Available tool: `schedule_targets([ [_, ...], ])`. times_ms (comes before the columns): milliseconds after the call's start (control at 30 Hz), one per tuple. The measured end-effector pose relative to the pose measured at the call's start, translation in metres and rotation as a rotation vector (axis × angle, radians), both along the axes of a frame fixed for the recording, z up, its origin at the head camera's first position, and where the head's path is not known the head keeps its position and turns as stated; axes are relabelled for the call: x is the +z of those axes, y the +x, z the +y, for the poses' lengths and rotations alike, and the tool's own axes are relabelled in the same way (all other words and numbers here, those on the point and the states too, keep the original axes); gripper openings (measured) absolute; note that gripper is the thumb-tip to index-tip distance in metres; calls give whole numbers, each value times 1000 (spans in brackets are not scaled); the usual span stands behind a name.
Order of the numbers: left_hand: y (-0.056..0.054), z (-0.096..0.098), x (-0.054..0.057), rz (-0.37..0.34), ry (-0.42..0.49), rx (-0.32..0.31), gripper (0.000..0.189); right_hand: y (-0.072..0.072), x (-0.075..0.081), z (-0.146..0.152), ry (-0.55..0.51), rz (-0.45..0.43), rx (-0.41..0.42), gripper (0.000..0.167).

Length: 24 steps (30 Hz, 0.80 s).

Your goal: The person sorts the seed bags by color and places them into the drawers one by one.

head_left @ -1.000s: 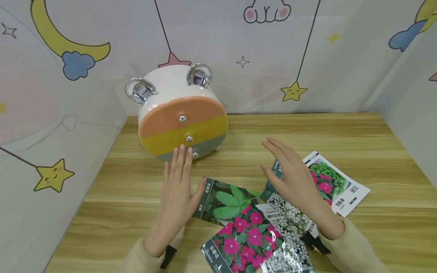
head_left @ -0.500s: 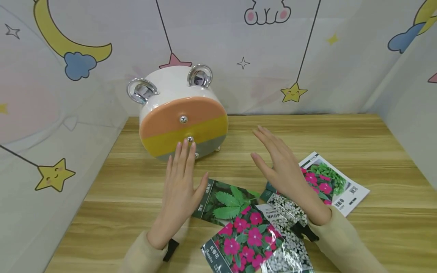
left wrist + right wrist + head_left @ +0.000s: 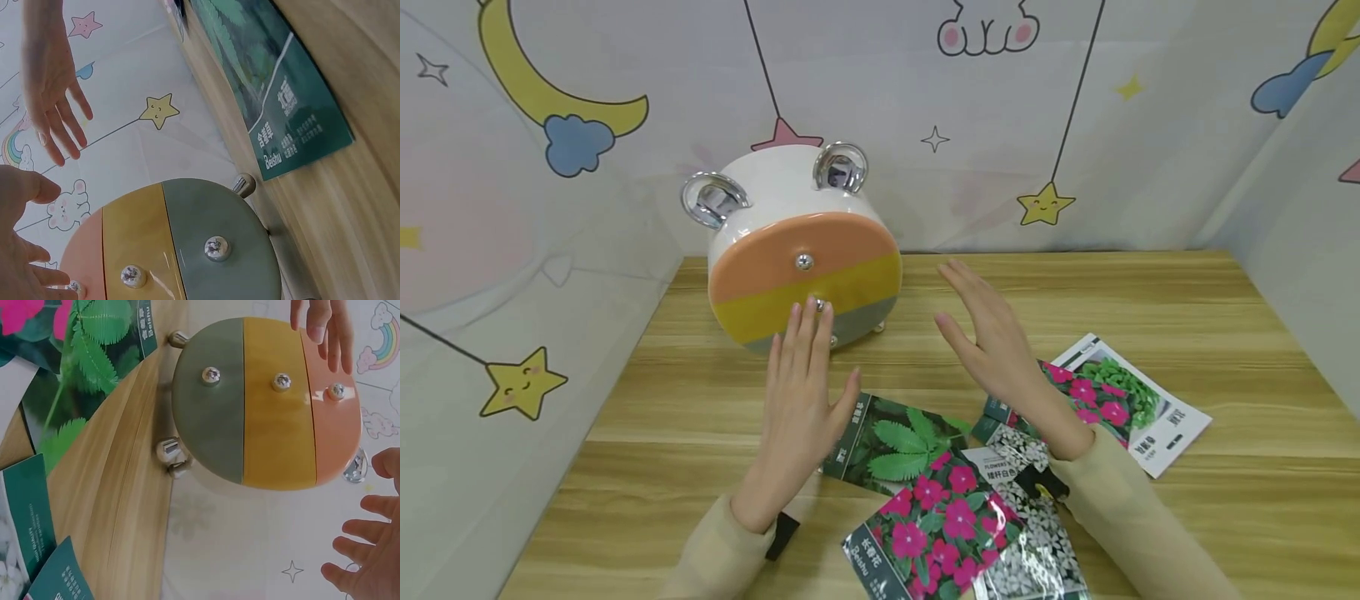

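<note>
My left hand (image 3: 801, 396) hovers with straight fingers in front of a small round drawer chest (image 3: 850, 233). The chest has orange, yellow and grey-green fronts with silver knobs, silver ears and small feet. My fingertips overlap its lower fronts in the head view, but the right wrist view shows the hand apart from them. My right hand (image 3: 996, 346), fingers relaxed, is held above the table right of the chest. Neither hand holds anything. Below them lie a green-leaf seed packet (image 3: 898, 446), a pink-flower packet (image 3: 932, 533) and a white-flower packet (image 3: 1048, 550), partly overlapping.
To the right, a white seed packet (image 3: 1172, 429) lies under another pink-flower packet (image 3: 1093, 396), partly behind my right forearm. A wooden table (image 3: 1247, 517) carries everything. A white cloth backdrop (image 3: 880, 83) with stars and moons stands behind and at both sides.
My right hand has moved left and farther forward, away from the white packet. My left hand has shifted slightly forward and right. The packets and the chest have stayed in place.
</note>
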<state>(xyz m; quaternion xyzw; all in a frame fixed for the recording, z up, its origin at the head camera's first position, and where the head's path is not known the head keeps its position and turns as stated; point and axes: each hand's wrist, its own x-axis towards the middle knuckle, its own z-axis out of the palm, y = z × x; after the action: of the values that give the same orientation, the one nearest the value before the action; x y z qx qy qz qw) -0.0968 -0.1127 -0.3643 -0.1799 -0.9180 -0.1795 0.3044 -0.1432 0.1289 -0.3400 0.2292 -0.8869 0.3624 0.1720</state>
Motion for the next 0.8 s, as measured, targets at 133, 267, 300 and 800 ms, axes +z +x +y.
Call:
schedule_targets([
  [133, -4, 2, 0, 19, 12, 9, 82, -7, 2, -4, -21, -3, 2, 56],
  [267, -6, 3, 0, 33, 24, 18, 83, -14, 6, -10, -59, -13, 6, 55],
  [300, -7, 4, 0, 38, 27, 17, 83, -16, 8, -11, -68, -14, 11, 55],
  [800, -14, 6, 8, 88, 110, 42, 74, -37, 11, -22, -92, -22, 58, 54],
])
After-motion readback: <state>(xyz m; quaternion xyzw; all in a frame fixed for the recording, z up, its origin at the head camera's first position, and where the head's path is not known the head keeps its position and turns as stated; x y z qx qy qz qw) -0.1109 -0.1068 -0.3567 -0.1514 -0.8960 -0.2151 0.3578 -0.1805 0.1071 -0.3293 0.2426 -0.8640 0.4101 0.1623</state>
